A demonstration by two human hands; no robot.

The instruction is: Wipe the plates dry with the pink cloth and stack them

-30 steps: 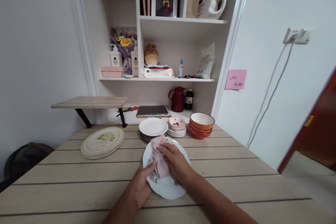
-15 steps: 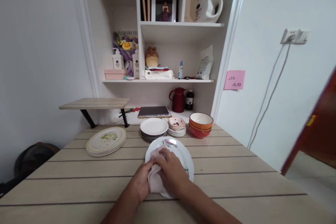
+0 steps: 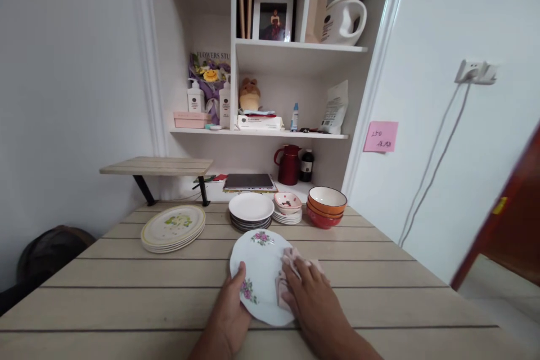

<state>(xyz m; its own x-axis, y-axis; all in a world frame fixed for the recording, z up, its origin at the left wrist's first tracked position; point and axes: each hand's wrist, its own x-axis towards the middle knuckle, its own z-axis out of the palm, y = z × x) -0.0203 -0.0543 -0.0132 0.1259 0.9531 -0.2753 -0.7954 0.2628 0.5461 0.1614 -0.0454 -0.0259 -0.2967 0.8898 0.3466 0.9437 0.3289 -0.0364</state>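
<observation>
The left hand (image 3: 231, 308) grips a round white plate with pink flowers (image 3: 262, 270) by its left rim, thumb on top; the right hand (image 3: 311, 295) presses a crumpled pale-pink cloth (image 3: 282, 291) on its right side. It's over the pale slatted wooden worktop (image 3: 126, 306) (touching or not, I can't tell from here), near a white-topped stack of round plates (image 3: 252, 207).

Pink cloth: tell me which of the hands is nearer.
Right. The right hand lies on the pink cloth at the right of the plate; the left hand holds the left edge, clear of the cloth.
</observation>
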